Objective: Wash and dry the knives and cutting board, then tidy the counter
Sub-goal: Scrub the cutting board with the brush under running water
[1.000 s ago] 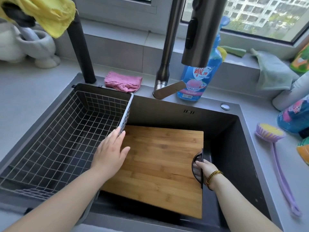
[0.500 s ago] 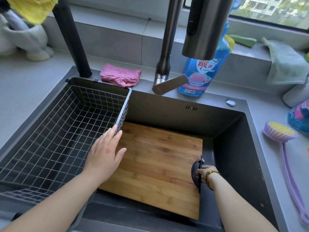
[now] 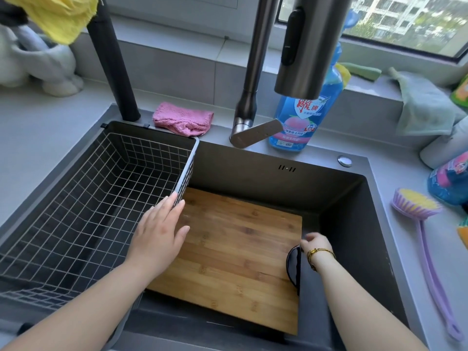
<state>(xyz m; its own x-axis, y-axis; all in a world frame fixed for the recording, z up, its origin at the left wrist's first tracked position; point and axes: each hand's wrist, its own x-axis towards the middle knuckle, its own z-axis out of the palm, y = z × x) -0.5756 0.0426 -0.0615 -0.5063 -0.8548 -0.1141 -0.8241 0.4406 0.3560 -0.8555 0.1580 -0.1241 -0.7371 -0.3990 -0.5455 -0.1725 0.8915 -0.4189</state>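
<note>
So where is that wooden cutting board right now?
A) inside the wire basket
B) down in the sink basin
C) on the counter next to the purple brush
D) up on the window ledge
B: the cutting board lies down inside the dark sink, just beside the wire basket, not in it.

Wire basket [image 3: 88,198] at my left, pink cloth [image 3: 182,119] behind it, blue soap bottle [image 3: 304,122] behind the faucet [image 3: 253,72], purple brush [image 3: 415,205] at my right.
</note>
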